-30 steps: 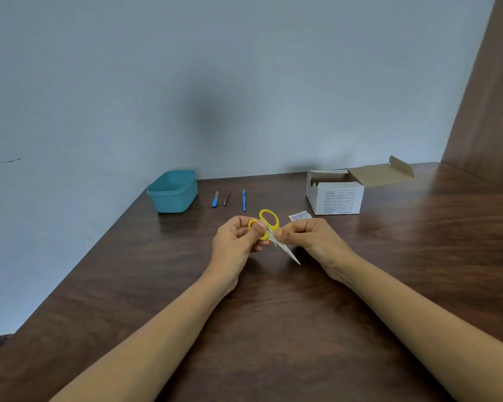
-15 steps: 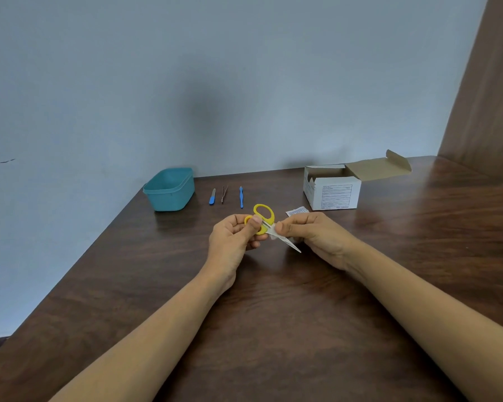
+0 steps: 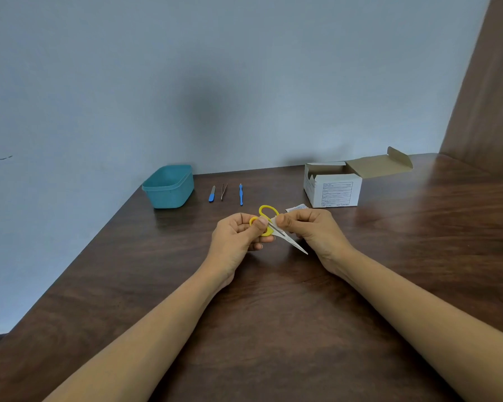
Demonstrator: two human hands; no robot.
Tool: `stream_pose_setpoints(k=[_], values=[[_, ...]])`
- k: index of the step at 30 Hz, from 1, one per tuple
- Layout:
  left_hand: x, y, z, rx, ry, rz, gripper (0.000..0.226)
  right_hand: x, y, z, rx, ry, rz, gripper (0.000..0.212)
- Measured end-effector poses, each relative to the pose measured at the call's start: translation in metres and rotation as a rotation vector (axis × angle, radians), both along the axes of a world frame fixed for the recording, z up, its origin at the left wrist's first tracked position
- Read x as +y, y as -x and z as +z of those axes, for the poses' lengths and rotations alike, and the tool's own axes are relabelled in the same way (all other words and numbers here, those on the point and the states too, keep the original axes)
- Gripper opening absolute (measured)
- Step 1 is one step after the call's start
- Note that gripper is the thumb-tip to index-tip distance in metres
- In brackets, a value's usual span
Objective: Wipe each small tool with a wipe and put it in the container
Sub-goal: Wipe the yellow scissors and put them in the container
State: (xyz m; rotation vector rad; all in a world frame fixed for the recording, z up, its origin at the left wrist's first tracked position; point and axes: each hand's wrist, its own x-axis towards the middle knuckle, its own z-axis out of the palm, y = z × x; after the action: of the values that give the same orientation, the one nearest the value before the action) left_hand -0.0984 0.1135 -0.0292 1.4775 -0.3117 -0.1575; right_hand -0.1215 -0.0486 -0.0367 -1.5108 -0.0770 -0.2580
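Note:
My left hand grips the yellow handles of small scissors over the middle of the table, blades pointing down to the right. My right hand pinches a white wipe against the blades near the pivot. The teal container stands at the back left. Beside it lie a blue nail file, metal tweezers and a thin blue tool.
An open white cardboard box stands at the back right with its flap folded back. A torn wipe packet lies just behind my right hand. The dark wooden table meets a wall at the back and a wooden panel on the right.
My right hand has slid the wipe up the blades toward the handles, so more of the blade tip shows. The view shifted slightly.

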Motion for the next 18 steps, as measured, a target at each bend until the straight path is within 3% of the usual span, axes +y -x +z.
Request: stream_pose_setpoints(k=[12,18], values=[[0.0,0.0012,0.0043,0.004,-0.028,-0.038,0.014,-0.0002,0.0021,0.005,0.027,-0.003,0.063,0.015],[-0.0005,-0.001,0.0025,0.048,0.062,0.057,0.013,-0.0042,-0.0037,0.008,0.1,-0.315,0.014,0.017]])
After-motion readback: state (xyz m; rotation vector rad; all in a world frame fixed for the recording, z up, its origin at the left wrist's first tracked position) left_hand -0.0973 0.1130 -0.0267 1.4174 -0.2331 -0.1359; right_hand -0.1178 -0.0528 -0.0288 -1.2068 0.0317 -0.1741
